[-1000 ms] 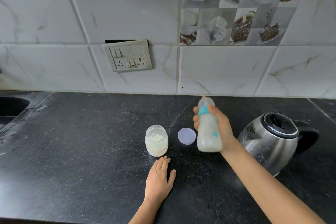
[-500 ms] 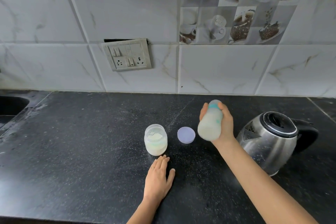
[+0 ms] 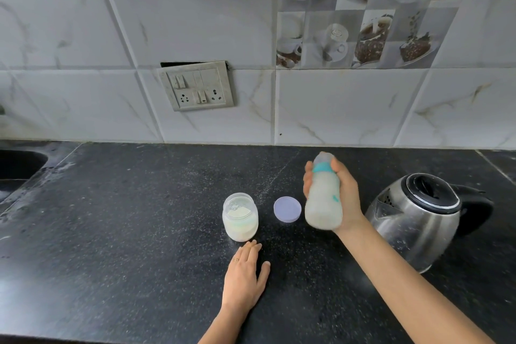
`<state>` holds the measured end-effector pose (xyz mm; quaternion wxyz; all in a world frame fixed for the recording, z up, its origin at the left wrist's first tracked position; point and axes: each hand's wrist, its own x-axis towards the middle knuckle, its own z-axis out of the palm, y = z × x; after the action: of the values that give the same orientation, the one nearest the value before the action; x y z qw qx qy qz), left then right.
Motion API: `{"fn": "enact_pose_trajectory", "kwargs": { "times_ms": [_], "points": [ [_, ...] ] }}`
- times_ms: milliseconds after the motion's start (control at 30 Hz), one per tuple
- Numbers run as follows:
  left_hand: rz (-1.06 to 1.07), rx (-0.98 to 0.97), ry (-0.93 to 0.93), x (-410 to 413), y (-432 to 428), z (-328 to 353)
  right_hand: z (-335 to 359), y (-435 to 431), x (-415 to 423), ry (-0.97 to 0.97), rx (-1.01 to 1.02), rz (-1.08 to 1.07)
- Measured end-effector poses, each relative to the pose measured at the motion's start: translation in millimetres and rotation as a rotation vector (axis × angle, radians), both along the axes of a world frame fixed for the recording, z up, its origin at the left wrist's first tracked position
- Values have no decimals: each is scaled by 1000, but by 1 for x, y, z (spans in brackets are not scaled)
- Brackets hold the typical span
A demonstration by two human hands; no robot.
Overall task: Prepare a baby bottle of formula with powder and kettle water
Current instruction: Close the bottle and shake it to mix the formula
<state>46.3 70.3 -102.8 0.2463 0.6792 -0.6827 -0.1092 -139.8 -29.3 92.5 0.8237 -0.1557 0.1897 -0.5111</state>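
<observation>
My right hand (image 3: 344, 198) grips a baby bottle (image 3: 324, 201) above the black counter; the bottle is full of milky white liquid, has a teal collar and its nipple on top, and looks blurred by motion. An open clear jar of white formula powder (image 3: 240, 216) stands on the counter to the left of the bottle. Its pale lilac lid (image 3: 287, 209) lies flat between jar and bottle. My left hand (image 3: 245, 276) rests palm down on the counter just in front of the jar, fingers together, holding nothing. A steel kettle (image 3: 416, 218) with a black lid and handle stands to the right of my right hand.
The black speckled counter (image 3: 125, 232) runs back to a tiled wall with a switch and socket plate (image 3: 196, 86). A dark sink (image 3: 16, 167) opens at the far left edge.
The bottle in my right hand tipped over half a second ago and now stands nearly upright again, a shaking motion. My left hand, the jar, the lid and the kettle have stayed put.
</observation>
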Motion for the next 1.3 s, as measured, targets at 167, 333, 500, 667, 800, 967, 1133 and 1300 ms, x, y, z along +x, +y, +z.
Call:
{"fn": "enact_pose_trajectory", "kwargs": {
  "times_ms": [167, 333, 500, 667, 800, 967, 1133, 1300],
  "points": [
    [4, -5, -18, 1, -2, -1, 1, -1, 1, 107, -45, -30],
    [8, -4, -15, -1, -1, -1, -8, -6, 3, 159, -29, -71],
    [16, 1, -26, 0, -3, -2, -10, -15, 2, 378, -210, -220],
    [25, 2, -26, -2, -3, -2, -28, -15, -5, 115, -87, -20],
    [33, -7, -43, -2, -5, -2, -19, -19, -7, 23, -67, 69],
    [33, 7, -36, -3, -3, -3, -12, -26, -9, 38, 71, -4],
    [39, 6, -44, -1, -4, -3, -5, -22, -5, 190, -137, 132],
    [36, -8, -28, -4, -4, -1, -5, -22, 0, 37, -21, 47]
  ]
}}
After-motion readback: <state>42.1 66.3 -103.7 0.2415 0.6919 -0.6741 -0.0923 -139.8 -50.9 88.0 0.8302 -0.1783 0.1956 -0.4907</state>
